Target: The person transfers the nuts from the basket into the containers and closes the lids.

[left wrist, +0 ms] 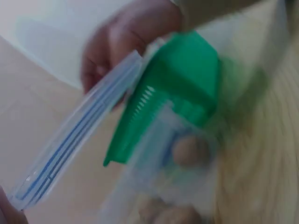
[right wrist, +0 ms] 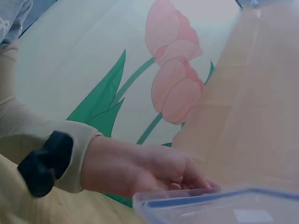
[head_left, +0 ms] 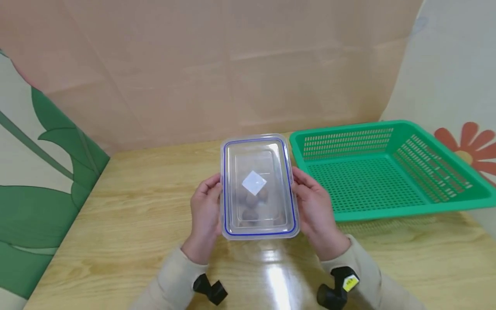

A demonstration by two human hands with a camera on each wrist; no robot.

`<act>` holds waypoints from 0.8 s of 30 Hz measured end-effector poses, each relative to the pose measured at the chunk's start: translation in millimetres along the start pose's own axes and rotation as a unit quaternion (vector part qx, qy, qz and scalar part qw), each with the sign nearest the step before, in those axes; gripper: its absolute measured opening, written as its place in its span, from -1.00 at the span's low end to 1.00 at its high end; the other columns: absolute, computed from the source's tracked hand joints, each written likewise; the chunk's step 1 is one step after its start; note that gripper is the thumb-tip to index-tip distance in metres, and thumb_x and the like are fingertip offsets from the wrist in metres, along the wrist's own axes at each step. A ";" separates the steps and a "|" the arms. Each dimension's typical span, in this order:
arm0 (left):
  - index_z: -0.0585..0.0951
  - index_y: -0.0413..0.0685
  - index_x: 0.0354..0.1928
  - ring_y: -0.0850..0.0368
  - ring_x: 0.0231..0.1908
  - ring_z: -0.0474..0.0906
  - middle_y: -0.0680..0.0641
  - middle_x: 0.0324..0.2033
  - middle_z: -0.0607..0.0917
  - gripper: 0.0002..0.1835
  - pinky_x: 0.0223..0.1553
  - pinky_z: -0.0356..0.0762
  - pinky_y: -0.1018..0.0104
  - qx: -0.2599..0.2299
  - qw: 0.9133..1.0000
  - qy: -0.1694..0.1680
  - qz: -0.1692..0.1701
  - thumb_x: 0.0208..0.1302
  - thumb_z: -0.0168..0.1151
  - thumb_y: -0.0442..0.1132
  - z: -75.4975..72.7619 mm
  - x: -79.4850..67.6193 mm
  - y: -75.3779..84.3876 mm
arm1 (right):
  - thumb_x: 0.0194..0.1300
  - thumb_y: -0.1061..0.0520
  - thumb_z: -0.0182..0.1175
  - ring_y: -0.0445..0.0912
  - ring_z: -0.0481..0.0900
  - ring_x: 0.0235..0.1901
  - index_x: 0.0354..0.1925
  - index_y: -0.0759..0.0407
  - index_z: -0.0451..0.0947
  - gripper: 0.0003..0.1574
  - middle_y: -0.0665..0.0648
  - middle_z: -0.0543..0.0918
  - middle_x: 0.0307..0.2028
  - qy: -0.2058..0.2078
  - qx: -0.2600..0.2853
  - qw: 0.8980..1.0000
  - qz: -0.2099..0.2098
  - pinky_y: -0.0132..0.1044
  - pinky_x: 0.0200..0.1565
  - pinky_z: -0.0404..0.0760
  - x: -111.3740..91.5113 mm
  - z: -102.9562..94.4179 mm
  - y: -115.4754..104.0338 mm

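Note:
Between my two hands is a clear plastic lid [head_left: 280,181] with a blue sealing ring and a white diamond-shaped label [head_left: 254,183]. The left hand [head_left: 205,206] grips its left edge, and the right hand [head_left: 315,206] grips its right edge. In the left wrist view the lid [left wrist: 77,128] is tilted and apart from a clear container [left wrist: 147,149] below it. Round brown things [left wrist: 190,150], blurred and walnut-like, lie in that container. From above they show dimly through the lid. The right wrist view catches the left hand [right wrist: 149,170] at the lid's far edge [right wrist: 187,203].
A green plastic basket [head_left: 364,181] with slotted walls stands to the right on the wooden table [head_left: 128,224], close to the right hand. Behind the table hangs a beige sheet [head_left: 240,73]. Walls with painted flowers and leaves flank both sides.

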State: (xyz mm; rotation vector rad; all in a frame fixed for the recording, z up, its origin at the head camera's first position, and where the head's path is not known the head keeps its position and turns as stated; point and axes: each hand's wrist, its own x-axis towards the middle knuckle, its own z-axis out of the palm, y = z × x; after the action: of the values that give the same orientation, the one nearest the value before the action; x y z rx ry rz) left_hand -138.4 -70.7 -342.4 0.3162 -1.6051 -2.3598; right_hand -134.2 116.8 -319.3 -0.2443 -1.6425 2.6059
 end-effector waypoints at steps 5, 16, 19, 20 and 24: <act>0.48 -0.45 -0.04 0.22 -0.19 0.54 -0.04 -0.18 0.61 -0.75 -0.15 0.60 0.45 0.037 0.975 -0.038 0.218 0.26 -0.03 -0.53 -4.6 -9.1 -6.2 | 0.17 0.52 0.02 -0.19 0.56 -0.16 -0.26 0.12 0.67 -0.57 -0.06 0.69 -0.34 0.054 0.042 0.993 -0.093 -0.47 -0.12 0.59 1.0 3.5 -0.8; 0.48 -0.34 -0.31 0.13 -0.10 0.46 -0.03 -0.15 0.50 -0.82 -0.07 0.56 0.37 -0.099 0.909 -0.090 0.394 0.19 -0.14 -0.56 11.7 -7.8 1.8 | 0.15 0.55 -0.02 -0.18 0.57 -0.44 -0.53 0.17 0.64 -0.57 0.06 0.65 -0.44 0.042 0.110 0.985 -0.129 -0.43 -0.28 0.62 -3.9 10.7 -9.2; 0.45 -0.09 -0.48 0.15 -0.16 0.42 0.00 -0.25 0.50 -0.80 -0.10 0.50 0.36 -0.167 0.914 -0.054 0.365 0.25 -0.08 -0.45 18.6 -5.4 -0.4 | 0.22 0.47 -0.07 -0.16 0.55 -0.43 -0.55 0.21 0.60 -0.61 0.07 0.63 -0.47 0.017 0.139 0.982 -0.125 -0.41 -0.27 0.59 -5.3 11.0 -10.3; 0.44 -0.06 -0.52 0.15 -0.19 0.42 0.00 -0.30 0.52 -0.79 -0.12 0.48 0.36 -0.185 0.915 -0.038 0.356 0.29 -0.04 -0.39 20.9 -4.6 -0.2 | 0.25 0.43 -0.07 -0.16 0.55 -0.43 -0.56 0.21 0.58 -0.62 0.06 0.63 -0.49 0.013 0.149 0.981 -0.121 -0.41 -0.28 0.59 -5.5 11.2 -10.3; 0.37 -0.01 -0.65 0.18 -0.33 0.48 0.04 -0.46 0.61 -0.64 -0.22 0.49 0.38 -0.214 0.919 0.003 0.330 0.35 0.02 -0.22 27.9 -1.4 3.4 | 0.31 0.33 -0.05 -0.18 0.51 -0.49 -0.62 0.20 0.50 -0.62 0.03 0.57 -0.57 0.023 0.173 0.978 -0.117 -0.42 -0.34 0.56 -3.3 12.9 -9.2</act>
State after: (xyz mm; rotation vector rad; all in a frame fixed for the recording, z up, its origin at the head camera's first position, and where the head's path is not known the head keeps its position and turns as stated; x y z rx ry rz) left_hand -145.9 -47.1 -329.0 -0.2731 -0.9297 -2.0650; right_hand -133.4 108.8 -305.3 -0.0860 -1.0992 2.6178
